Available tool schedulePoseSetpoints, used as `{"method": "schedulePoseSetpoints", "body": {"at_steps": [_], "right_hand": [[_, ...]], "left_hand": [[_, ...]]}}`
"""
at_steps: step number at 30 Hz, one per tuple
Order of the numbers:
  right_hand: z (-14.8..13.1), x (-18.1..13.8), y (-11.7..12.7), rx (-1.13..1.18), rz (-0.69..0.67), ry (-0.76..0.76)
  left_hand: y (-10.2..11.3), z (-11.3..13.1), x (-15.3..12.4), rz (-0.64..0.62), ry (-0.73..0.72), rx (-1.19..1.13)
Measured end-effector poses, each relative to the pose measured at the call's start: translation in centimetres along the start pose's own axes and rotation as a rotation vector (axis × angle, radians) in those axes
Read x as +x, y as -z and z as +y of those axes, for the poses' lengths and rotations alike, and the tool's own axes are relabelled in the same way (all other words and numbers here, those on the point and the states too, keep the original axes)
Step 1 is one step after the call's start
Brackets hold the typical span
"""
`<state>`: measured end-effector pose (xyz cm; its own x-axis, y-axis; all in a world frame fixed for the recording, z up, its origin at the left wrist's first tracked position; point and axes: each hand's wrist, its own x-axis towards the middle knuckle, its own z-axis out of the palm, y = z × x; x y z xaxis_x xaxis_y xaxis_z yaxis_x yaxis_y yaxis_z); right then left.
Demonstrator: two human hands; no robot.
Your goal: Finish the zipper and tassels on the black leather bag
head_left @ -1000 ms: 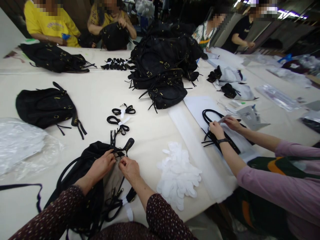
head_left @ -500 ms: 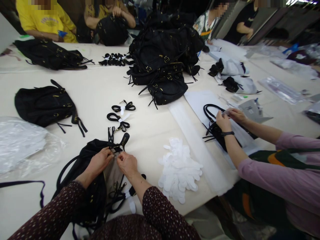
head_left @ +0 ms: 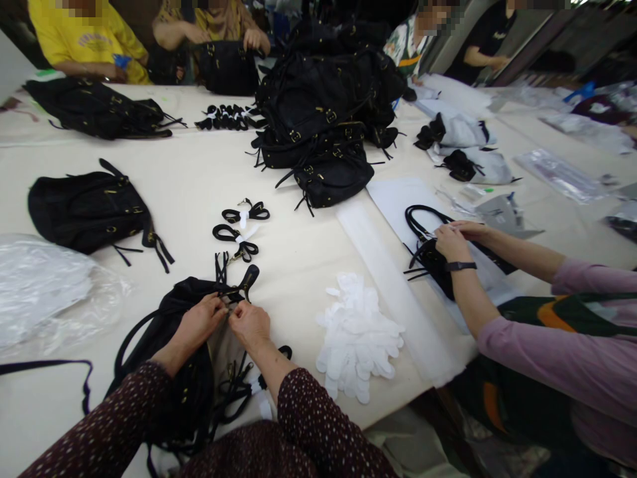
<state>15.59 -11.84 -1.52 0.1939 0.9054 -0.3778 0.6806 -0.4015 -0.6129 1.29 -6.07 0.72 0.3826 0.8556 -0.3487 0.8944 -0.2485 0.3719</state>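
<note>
A black handbag [head_left: 182, 392] lies before me with its beige lining partly showing. At its far end, beside a black tab [head_left: 249, 280], my left hand [head_left: 203, 320] is closed in a pinch on the bag's edge. My right hand [head_left: 251, 324] pinches the same spot from the right, fingertips almost meeting the left ones. The small part between the fingertips is too hidden to name. Just beyond the hands lie two bundled black straps [head_left: 237, 240] with white wraps. More bundled straps with metal clips [head_left: 241, 392] rest under my right forearm.
White paper strips [head_left: 359, 335] are heaped to my right. Black handbags [head_left: 328, 113] are piled at the back; another bag [head_left: 89, 209] lies left, above clear plastic [head_left: 44, 292]. A co-worker's hands [head_left: 455, 240] handle a bag at right. Other people stand across the table.
My hands stay at the same spot on the bag, with only a slight shift of the right one. The right-hand co-worker's hands have moved slightly; a bag across the table has been turned.
</note>
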Motion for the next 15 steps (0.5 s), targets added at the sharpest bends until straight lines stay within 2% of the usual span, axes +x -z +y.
{"method": "schedulePoseSetpoints", "body": {"at_steps": [8,15], "right_hand": [[-0.54,0.04,-0.3,0.061,0.008,-0.033],[0.0,-0.12,-0.23,0.064,-0.017,0.052]], "left_hand": [[-0.01,-0.14,0.06,-0.018,0.013,-0.009],[0.12,-0.38,0.18,-0.062,0.0,-0.019]]}}
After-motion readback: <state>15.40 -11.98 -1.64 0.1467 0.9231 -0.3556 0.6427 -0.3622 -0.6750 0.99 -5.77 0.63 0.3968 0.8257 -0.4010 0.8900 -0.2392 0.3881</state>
